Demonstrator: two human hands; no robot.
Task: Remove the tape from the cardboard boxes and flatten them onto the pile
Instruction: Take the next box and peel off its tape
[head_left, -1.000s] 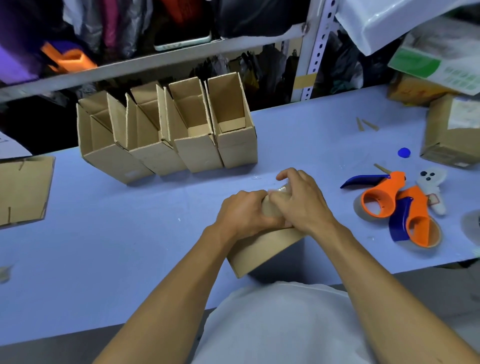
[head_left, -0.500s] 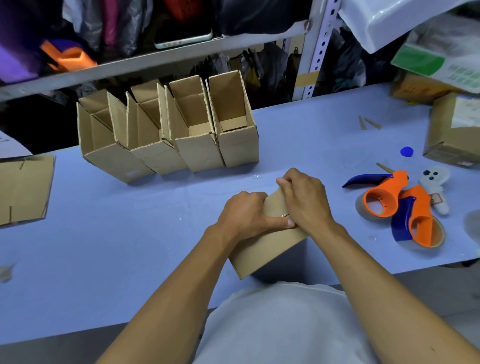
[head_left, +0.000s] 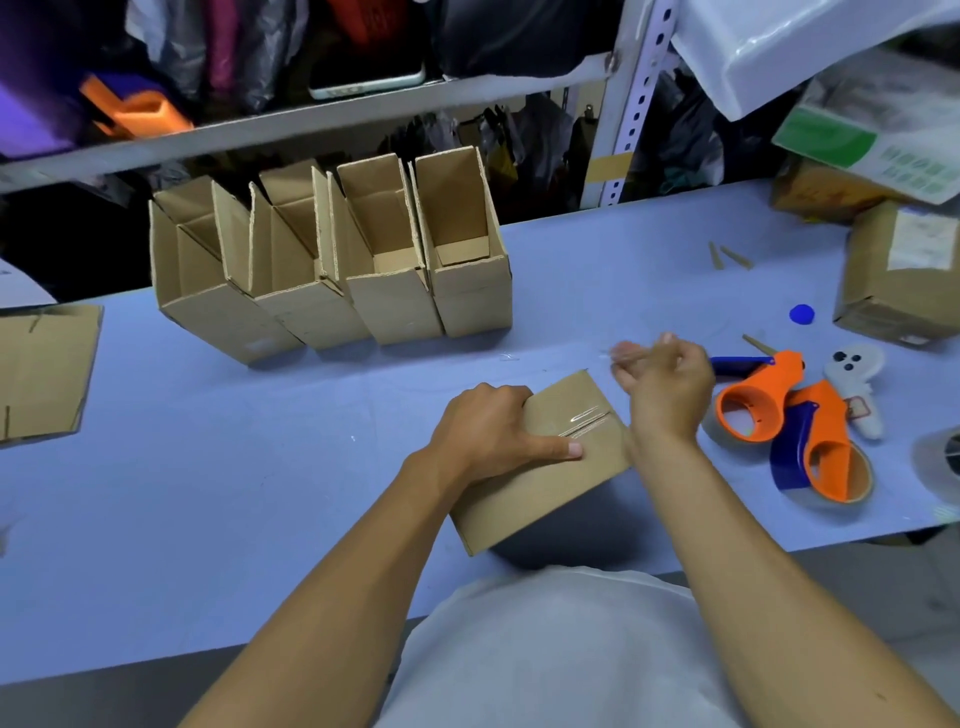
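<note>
My left hand (head_left: 488, 431) grips a box (head_left: 545, 467) on the worktop (head_left: 208, 467), just in front of me, thumb flat across its top by the seam. My right hand (head_left: 665, 384) is lifted beside it, pinching a clear strip of tape (head_left: 621, 354). To finish cleanly, I should hold the box firmly and pull the strip low along the seam.

table (head_left: 208, 509): carrying two orange tape dispensers (head_left: 789, 431)
ghost toy (head_left: 857, 374): lying just beside dispensers
blue cap (head_left: 801, 314): sitting behind them

Blue table (head_left: 208, 493) (boxes (head_left: 337, 270), tape dispensers (head_left: 789, 426))
</note>
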